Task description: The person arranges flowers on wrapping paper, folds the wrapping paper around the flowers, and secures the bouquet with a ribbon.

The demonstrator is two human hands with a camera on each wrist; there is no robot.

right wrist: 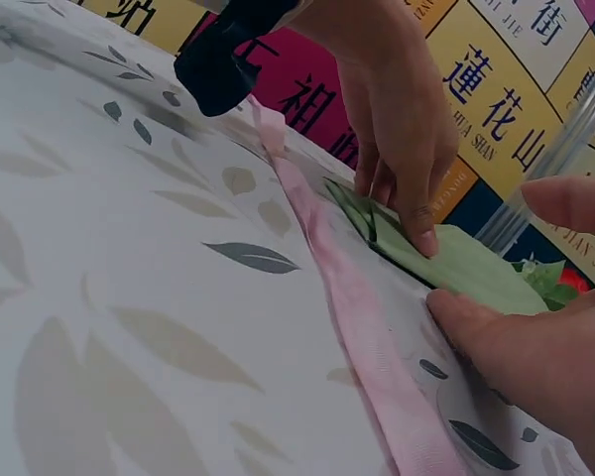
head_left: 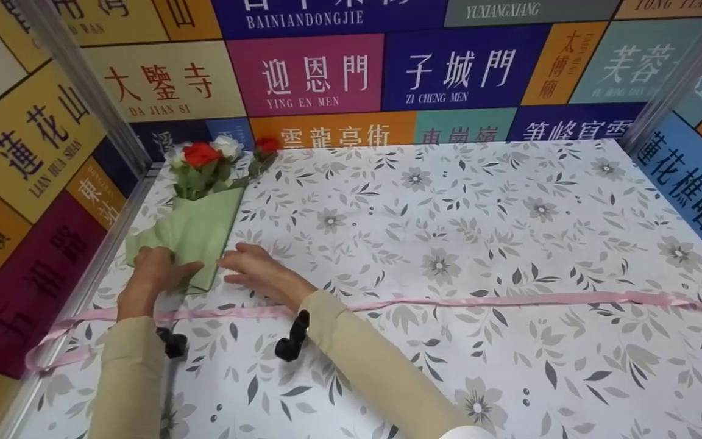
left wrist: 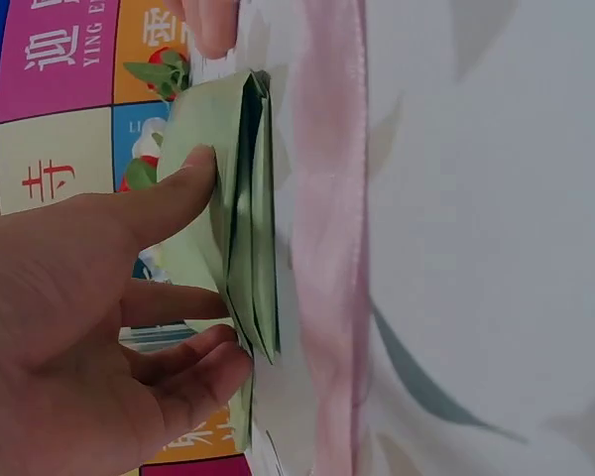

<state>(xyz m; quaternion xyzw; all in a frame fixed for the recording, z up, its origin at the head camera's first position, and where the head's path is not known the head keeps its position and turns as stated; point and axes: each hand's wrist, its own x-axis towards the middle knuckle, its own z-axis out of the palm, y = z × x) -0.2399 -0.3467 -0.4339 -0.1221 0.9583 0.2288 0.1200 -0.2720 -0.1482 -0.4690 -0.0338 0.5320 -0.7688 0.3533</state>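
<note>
A bouquet in pale green wrapping paper (head_left: 202,219) lies at the left of the table, its red and white flowers (head_left: 200,155) pointing away. My left hand (head_left: 155,274) holds the lower part of the wrap. Its thumb lies on top of the paper and its bent fingers are at the left edge, as the left wrist view shows. Close to the wrap's right edge is my right hand (head_left: 265,274), fingers loosely spread and gripping nothing. In the right wrist view its thumb (right wrist: 496,342) is beside the paper; whether they touch I cannot tell.
A long pink ribbon (head_left: 479,301) runs across the table below the bouquet, passing under both arms and looping at the left edge. The floral-patterned tabletop (head_left: 381,244) is bordered by colourful panels with lettering (head_left: 308,73) at the back and sides.
</note>
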